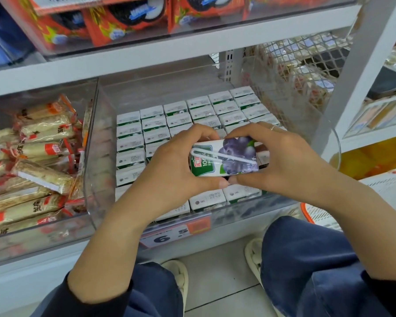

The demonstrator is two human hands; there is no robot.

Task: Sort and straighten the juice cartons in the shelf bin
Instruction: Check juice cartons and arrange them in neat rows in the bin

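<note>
Clear plastic forms the shelf bin (101, 143), which sits on the middle shelf and holds rows of juice cartons (192, 115) standing upright, white tops facing up. I see the rows running from the near wall of the bin to the far wall, packed side by side and touching.

1. Held carton (224, 157): one grape juice carton lies on its side above the middle of the bin, printed face up, showing a green label at the left and purple grapes at the right. A white straw (224, 157) runs diagonally across that face.
2. Left hand (169, 163): I see it clamped on the left end of the held carton, fingers curled over the far edge, thumb under the near edge.
3. Right hand (281, 161): it grips the right end the same way, fingers curled over the far edge and thumb at the near edge. The two thumb tips nearly meet below the carton. A ring (273, 127) shows on one finger.

Surroundings: left of the bin, a second clear compartment holds wrapped snack bars (39, 161) in a loose pile. Red boxes (105, 21) fill the shelf above. A price tag (169, 233) hangs on the near front edge of the bin. A wire mesh basket (306, 60) sits at the far right. Blue trousers (306, 271) and light slippers (178, 277) show at the near edge, above the floor.
</note>
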